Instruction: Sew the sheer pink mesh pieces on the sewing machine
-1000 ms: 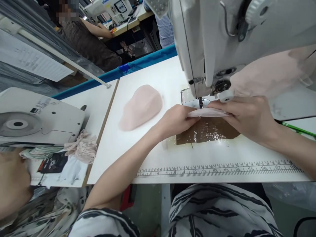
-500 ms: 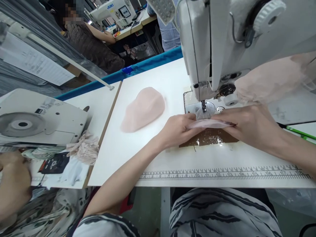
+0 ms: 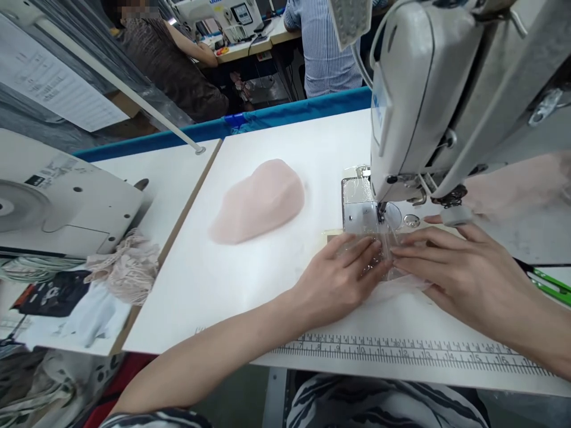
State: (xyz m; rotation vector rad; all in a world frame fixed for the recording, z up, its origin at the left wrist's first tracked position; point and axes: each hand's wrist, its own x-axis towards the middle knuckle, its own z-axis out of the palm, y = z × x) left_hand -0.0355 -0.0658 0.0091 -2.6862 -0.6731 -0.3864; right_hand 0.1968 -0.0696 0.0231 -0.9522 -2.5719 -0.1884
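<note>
A thin, see-through pale fabric [image 3: 404, 282] lies at the needle of the sewing machine [image 3: 401, 101], its near end spread toward the front of the table. On the left side of the fabric, my left hand [image 3: 345, 276] rests palm down with its fingers stretched out. My right hand [image 3: 468, 273] is flat on the other side, fingers extended and fingertips close to those of my left hand. The presser foot [image 3: 381, 211] stands just beyond the fingertips. Whether it is down on the fabric, I cannot tell.
A pink cut piece [image 3: 263, 202] lies on the white table to the left, and more pink fabric [image 3: 517, 187] is behind the machine. Green-handled scissors or snips [image 3: 551, 285] sit at right. A printed ruler [image 3: 401, 353] runs along the front edge. Two people sit beyond.
Both hands have come down from holding the fabric raised in front of the needle to lying flat on it. The view has shifted, so the machine appears farther right.
</note>
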